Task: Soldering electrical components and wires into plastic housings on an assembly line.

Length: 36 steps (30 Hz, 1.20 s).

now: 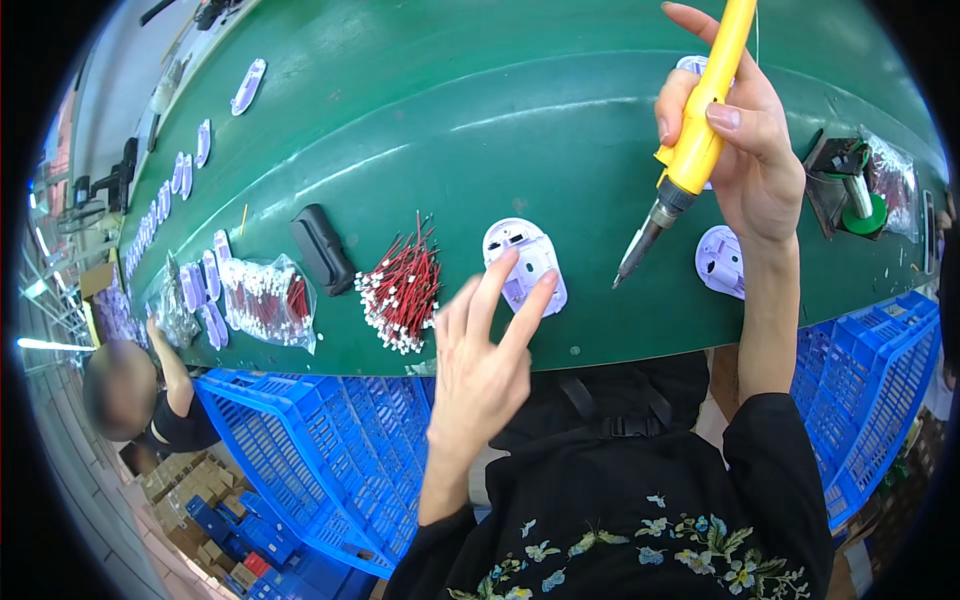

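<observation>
We find a clear bag [303, 335] at nine o'clock containing red-and-white leads [297, 297]. Our left hand [482, 370] rests two spread fingertips on the lavender casing [530, 250], just off centre toward two o'clock; our right hand [760, 185], farther out, pinches the yellow soldering iron [695, 155] between thumb and fingers.

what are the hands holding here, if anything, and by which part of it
The right hand holds a soldering iron by its yellow handle. The left hand is over a lilac shell; whether it touches it cannot be told.
</observation>
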Each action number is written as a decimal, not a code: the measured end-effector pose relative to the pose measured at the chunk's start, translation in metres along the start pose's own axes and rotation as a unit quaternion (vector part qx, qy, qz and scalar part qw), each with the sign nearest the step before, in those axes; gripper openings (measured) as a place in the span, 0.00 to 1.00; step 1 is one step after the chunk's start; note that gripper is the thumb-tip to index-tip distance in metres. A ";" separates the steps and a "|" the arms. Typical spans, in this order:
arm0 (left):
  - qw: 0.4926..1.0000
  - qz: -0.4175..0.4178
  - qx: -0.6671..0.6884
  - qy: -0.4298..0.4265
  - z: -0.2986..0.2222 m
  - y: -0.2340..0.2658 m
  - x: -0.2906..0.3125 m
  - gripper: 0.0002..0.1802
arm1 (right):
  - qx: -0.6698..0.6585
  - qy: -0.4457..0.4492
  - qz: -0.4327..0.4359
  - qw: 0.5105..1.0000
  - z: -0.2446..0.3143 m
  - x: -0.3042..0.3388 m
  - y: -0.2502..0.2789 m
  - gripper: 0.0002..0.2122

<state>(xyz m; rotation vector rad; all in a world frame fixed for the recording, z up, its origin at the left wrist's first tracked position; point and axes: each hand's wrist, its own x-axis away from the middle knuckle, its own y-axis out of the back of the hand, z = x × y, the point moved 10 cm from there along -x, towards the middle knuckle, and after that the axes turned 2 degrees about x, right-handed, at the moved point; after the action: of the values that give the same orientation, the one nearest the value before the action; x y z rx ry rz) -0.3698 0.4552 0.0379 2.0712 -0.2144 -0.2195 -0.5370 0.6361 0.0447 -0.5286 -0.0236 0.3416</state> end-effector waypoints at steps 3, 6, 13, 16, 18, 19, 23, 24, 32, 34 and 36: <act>0.993 0.063 -0.089 -0.048 0.010 -0.009 -0.013 0.36 | 0.163 0.015 0.003 0.986 0.006 0.001 -0.006 0.42; 0.998 0.039 -0.047 -0.033 0.021 -0.005 -0.019 0.25 | 0.163 0.020 0.001 0.986 0.005 -0.002 -0.010 0.42; 0.998 -0.053 0.031 0.022 0.030 -0.005 -0.007 0.26 | 0.177 -0.008 0.006 0.984 -0.007 0.002 -0.010 0.41; 0.994 -0.093 0.029 0.057 0.039 0.010 0.007 0.30 | 0.182 -0.020 0.022 0.983 -0.014 0.001 -0.017 0.42; 0.987 -0.131 0.024 0.085 0.050 0.027 0.017 0.33 | 0.186 -0.028 0.019 0.982 -0.018 0.002 -0.019 0.42; 0.984 -0.139 0.009 0.107 0.056 0.034 0.022 0.35 | 0.187 -0.030 0.018 0.982 -0.019 0.002 -0.020 0.42; 0.971 -0.190 0.021 0.141 0.070 0.050 0.037 0.36 | 0.189 -0.041 0.039 0.980 -0.023 0.003 -0.023 0.41; 0.969 -0.192 -0.003 0.155 0.073 0.053 0.041 0.35 | 0.191 -0.045 0.041 0.980 -0.025 0.003 -0.023 0.41; 0.957 -0.175 -0.067 0.220 0.105 0.054 0.045 0.11 | 0.039 -0.047 0.033 0.998 -0.034 0.002 -0.023 0.39; 0.954 -0.182 -0.066 0.228 0.107 0.051 0.045 0.09 | 0.042 -0.043 0.038 0.997 -0.032 0.003 -0.024 0.38; 0.953 -0.200 -0.050 0.222 0.106 0.052 0.045 0.06 | 0.203 -0.040 0.024 0.978 -0.028 0.004 -0.019 0.42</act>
<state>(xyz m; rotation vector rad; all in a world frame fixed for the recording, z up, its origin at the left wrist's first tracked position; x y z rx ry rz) -0.3556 0.3300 0.0289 1.9866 0.4843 -0.0023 -0.5242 0.6084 0.0294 -0.1099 -0.0186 0.4020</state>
